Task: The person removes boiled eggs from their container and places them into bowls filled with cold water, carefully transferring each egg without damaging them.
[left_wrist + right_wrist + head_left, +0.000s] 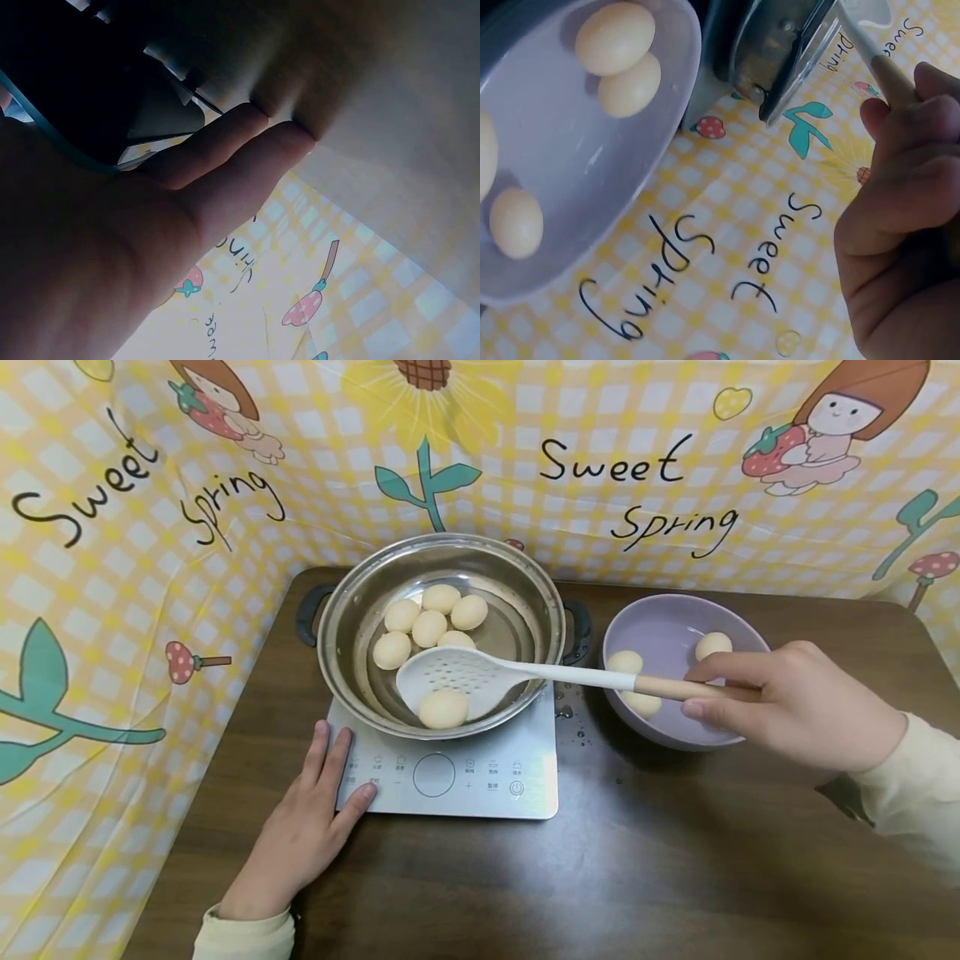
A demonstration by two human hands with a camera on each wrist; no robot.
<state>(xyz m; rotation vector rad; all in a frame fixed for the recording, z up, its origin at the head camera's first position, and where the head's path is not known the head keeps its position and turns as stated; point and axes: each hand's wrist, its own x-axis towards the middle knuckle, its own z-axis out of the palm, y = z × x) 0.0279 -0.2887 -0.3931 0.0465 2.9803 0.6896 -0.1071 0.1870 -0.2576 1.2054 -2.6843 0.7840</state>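
My right hand (787,702) grips the wooden handle of a white slotted spoon (592,677), fingers and thumb curled round it above the bowl. The spoon's perforated head lies over the near side of a steel pot (555,635), with one egg (442,708) on it. Several more eggs (430,628) sit together inside the pot. Beside it, a purple bowl (577,165) holds several eggs (615,39). My left hand (300,835) lies with straight fingers at the front left edge of the induction cooker (450,802), its thumb on the panel.
The pot stands on the cooker, its dark side handles (577,632) sticking out left and right. Water drops (566,712) dot the brown table (600,877) between cooker and bowl. A yellow checked cloth (487,502) hangs behind and at the left.
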